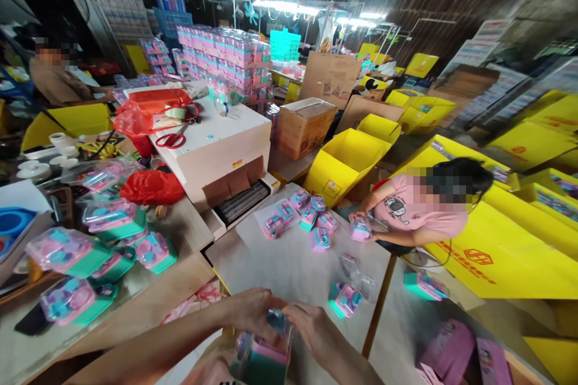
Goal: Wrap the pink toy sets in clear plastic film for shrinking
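At the table's near edge the left hand (250, 313) and right hand (313, 328) both clasp a shrink-wrapped pink-and-teal toy box (264, 355) held low over that edge, where a loosened grip on slick film could drop it floorward.

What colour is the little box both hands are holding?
Pink on top with a teal base: the box held by left hand and right hand, head view.

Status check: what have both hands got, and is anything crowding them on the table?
Left hand and right hand both grip the pink-and-teal boxed toy. Another wrapped toy box lies just beyond; a co-worker's hands handle one farther off.
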Demonstrator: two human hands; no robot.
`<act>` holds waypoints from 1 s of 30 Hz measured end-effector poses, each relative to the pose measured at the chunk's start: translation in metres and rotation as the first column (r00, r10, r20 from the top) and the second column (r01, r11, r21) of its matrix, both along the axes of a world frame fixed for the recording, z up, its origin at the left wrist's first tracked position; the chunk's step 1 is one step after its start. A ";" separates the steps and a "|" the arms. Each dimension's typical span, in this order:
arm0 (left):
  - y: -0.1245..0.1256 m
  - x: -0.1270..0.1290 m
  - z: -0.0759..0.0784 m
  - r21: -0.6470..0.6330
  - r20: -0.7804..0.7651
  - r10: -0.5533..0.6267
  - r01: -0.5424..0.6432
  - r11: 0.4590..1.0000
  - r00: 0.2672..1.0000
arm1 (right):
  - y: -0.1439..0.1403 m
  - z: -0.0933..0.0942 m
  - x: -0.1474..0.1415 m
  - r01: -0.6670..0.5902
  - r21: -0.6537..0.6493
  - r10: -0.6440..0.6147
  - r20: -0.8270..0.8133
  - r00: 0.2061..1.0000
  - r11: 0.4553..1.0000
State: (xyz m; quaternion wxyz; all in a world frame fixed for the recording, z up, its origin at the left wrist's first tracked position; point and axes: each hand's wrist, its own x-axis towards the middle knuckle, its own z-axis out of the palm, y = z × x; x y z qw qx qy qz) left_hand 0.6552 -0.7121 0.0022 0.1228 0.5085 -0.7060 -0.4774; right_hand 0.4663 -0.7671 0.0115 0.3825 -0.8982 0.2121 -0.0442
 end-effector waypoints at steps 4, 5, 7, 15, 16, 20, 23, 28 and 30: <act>-0.003 -0.002 0.000 -0.024 0.018 -0.025 0.025 0.999 1.000 | -0.009 0.008 0.001 -0.055 -0.103 0.046 -0.087 0.995 0.993; -0.003 -0.003 0.000 -0.026 0.024 -0.031 0.031 0.999 0.999 | -0.009 0.010 0.002 -0.081 -0.155 0.062 -0.126 0.990 0.985; -0.003 -0.004 0.000 -0.027 0.040 -0.039 0.040 0.999 0.998 | -0.008 0.014 0.004 -0.148 -0.260 0.095 -0.208 0.974 0.954; 0.005 -0.007 -0.002 -0.052 0.053 0.004 -0.001 0.999 0.999 | -0.006 0.010 0.013 0.018 -0.076 -0.025 -0.097 0.995 0.997; 0.006 -0.007 -0.002 -0.051 0.059 0.014 -0.011 0.999 0.998 | -0.006 0.009 0.014 0.081 -0.010 -0.082 -0.084 0.993 0.997; 0.010 -0.006 -0.002 -0.025 0.072 0.036 -0.034 0.999 0.997 | 0.001 0.002 0.014 0.315 0.242 -0.301 -0.093 0.949 0.918; 0.013 -0.001 -0.002 0.002 0.048 0.051 -0.051 0.999 0.998 | 0.015 -0.009 0.006 0.397 0.497 -0.416 -0.077 0.906 0.772; 0.022 0.009 -0.007 0.048 0.086 0.187 -0.192 0.980 0.979 | 0.041 -0.031 -0.006 0.370 0.692 -0.481 -0.037 0.876 0.621; 0.025 0.010 -0.008 0.046 0.094 0.218 -0.223 0.974 0.971 | 0.044 -0.034 -0.006 0.386 0.697 -0.471 -0.077 0.879 0.605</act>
